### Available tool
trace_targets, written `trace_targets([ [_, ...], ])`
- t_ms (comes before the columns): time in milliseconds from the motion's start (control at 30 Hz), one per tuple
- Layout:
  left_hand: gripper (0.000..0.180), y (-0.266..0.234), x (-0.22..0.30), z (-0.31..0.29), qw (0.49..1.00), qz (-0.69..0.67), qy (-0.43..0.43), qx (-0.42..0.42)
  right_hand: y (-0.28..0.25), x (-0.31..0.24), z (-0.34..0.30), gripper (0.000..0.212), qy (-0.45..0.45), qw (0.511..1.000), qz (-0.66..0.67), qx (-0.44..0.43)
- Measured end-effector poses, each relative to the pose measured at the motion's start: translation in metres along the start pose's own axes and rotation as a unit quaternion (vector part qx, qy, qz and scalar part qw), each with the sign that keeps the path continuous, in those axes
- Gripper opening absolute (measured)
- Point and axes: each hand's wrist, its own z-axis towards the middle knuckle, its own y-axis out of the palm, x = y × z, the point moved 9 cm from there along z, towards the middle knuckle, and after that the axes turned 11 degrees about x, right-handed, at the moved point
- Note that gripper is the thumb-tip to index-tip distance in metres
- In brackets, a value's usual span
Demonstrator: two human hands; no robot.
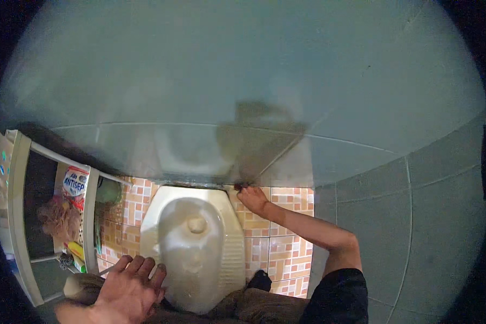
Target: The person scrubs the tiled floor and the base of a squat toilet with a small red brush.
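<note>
A cream squat toilet (pixel 233 237) is set in the tiled floor in front of me, its far edge close to the grey-green wall. My right hand (pixel 252 200) reaches down beside its far right corner, fingers closed, at the foot of the wall. Something small and dark (pixel 238 187) shows at those fingertips; its kind is too small to tell. Nearer to me, my left hand (pixel 130 287) lies over my bent knee with the fingers apart and nothing in them. The toilet's near end is partly hidden by my legs.
A white shelf rack (pixel 19 216) stands along the left side. It bears a red and white packet (pixel 76 186), a brown mesh puff (pixel 59 216) and a yellow and green bottle (pixel 76 256). A tiled wall (pixel 443 216) closes off the right. My dark-covered foot (pixel 260 281) is on the floor.
</note>
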Motion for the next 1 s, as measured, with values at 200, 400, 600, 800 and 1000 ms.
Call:
trace_targets([
  [200, 0.039, -0.014, -0.007, 0.007, 0.995, -0.086, 0.011, 0.044, -0.010, 0.045, -0.043, 0.012, 0.107, 0.992, 0.006, -0.061],
  [400, 0.039, -0.018, -0.006, 0.016, 0.995, -0.086, 0.010, 0.057, 0.007, 0.034, -0.044, 0.009, 0.043, 0.993, -0.011, -0.109],
  [600, 0.044, -0.018, -0.001, 0.023, 0.992, -0.100, 0.042, 0.069, 0.011, -0.009, 0.000, 0.014, -0.072, 0.997, 0.007, 0.010],
  [800, 0.040, -0.018, -0.002, 0.036, 0.988, -0.089, 0.049, 0.120, 0.008, -0.022, 0.020, 0.015, -0.050, 0.994, 0.033, 0.091],
  [1000, 0.043, -0.011, -0.006, 0.047, 0.989, -0.084, 0.029, 0.120, 0.010, 0.026, -0.038, 0.022, 0.020, 1.000, -0.005, 0.015],
])
